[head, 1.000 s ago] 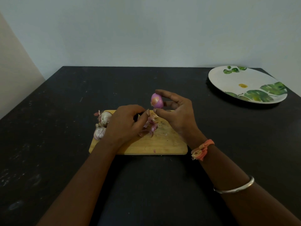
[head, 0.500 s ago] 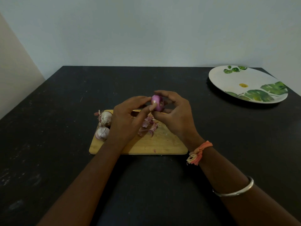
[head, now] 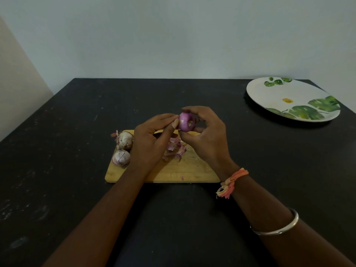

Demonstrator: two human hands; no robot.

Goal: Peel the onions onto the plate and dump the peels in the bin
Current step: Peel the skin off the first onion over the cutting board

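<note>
A small purple onion point(head: 185, 121), mostly peeled, is held above the far edge of the wooden cutting board point(head: 173, 170). My right hand point(head: 207, 137) grips it from the right with fingertips and thumb. My left hand point(head: 152, 143) touches its left side with thumb and forefinger pinched on the skin. Two unpeeled onions point(head: 125, 139) point(head: 121, 158) lie at the board's left end. A heap of pink peels point(head: 176, 148) lies on the board under my hands. The white plate with green leaves point(head: 279, 95) sits bare at the far right. No bin is in view.
The black table point(head: 77, 122) runs to a pale wall at the back. Its right edge passes close behind the plate. A cream wall stands at the left.
My left hand rose from the board and came to the onion's left side. My right hand has turned the onion so its cut end faces me.
</note>
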